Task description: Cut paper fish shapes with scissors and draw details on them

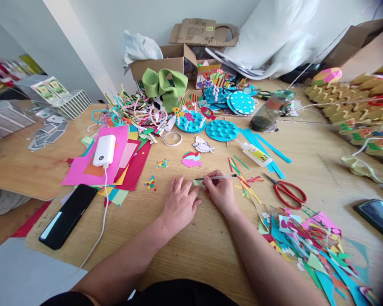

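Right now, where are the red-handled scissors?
In the head view, the red-handled scissors lie to the right of your right hand, between the glue bottle above them and the heap of paper scraps below.

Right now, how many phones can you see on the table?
2. One black phone lies on the left, below the white power bank; another dark phone is near the right edge. Others could be hidden under the clutter.

single head-worn view, near, looking forward and down at hands [179,205] and table [191,250]; wall [147,17] along upper frame.
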Action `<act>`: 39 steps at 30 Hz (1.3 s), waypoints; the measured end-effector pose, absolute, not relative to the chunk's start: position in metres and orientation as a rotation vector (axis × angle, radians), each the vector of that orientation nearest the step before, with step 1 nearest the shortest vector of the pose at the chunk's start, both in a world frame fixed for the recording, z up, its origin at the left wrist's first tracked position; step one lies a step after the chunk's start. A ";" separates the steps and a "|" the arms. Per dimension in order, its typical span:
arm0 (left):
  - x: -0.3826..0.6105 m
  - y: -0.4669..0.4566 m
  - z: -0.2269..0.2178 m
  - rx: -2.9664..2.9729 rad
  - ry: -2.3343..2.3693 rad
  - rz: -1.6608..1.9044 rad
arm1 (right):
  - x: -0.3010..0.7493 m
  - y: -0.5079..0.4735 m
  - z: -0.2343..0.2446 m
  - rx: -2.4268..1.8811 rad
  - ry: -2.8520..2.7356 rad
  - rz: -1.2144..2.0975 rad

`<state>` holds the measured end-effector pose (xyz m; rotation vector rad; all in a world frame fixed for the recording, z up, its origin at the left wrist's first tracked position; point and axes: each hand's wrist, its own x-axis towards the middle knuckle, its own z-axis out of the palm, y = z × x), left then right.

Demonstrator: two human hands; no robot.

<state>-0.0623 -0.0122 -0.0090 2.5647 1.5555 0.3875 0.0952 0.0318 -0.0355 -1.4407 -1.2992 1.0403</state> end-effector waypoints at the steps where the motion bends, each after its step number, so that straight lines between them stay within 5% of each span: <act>1: -0.062 -0.012 -0.009 2.565 1.556 0.390 | 0.095 0.032 -0.035 -1.441 -1.297 1.041; 39: -0.063 -0.011 -0.008 2.542 1.541 0.436 | 0.095 0.033 -0.037 -1.465 -1.335 0.993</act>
